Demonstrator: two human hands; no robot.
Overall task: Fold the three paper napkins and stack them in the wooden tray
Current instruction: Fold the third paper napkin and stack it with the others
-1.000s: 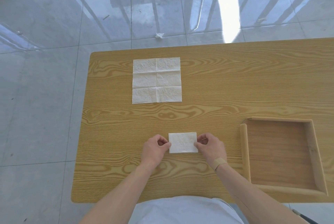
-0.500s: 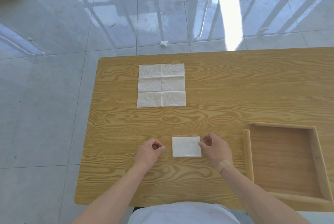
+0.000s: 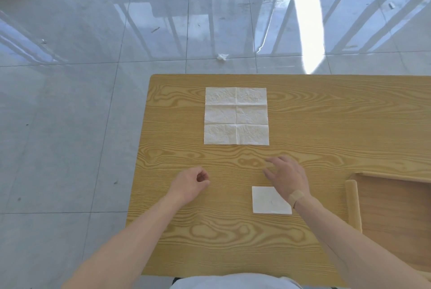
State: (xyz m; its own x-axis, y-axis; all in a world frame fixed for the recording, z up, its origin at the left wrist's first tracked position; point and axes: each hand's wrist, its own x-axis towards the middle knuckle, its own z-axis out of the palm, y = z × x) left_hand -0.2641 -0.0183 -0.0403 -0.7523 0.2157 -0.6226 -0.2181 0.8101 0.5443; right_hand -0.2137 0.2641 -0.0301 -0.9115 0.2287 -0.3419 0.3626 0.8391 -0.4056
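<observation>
**Both hands off the folded napkin**

Since a second ago you have let go of the folded napkin (image 3: 268, 200): then both hands pinched its short edges, half a second ago only your right was at it, and your right hand (image 3: 288, 178) has lifted clear and moved forward past it. Your head has also turned, so the table (image 3: 233, 242) sits further right in view and more floor (image 3: 70, 125) shows on the left.

Your right hand is open, fingers spread and slightly blurred, holding nothing, above the bare wood between the two napkins. Its wrist, with a tan plaster (image 3: 296, 196) across it, covers the folded napkin's far right corner; you cannot tell whether it touches the paper.

Your left hand (image 3: 190, 183) is loosely curled, thumb against fingertips, empty as far as the view shows, well left of the folded napkin.

That napkin lies flat as a small white rectangle near your edge of the table, just left of the tray (image 3: 353, 204) but apart from it. Only part of the tray is in view, and that part holds nothing.

An unfolded napkin (image 3: 236, 116) lies flat further out, creased into six panels.

A crumpled scrap (image 3: 221, 56) lies on the floor beyond the table.
</observation>
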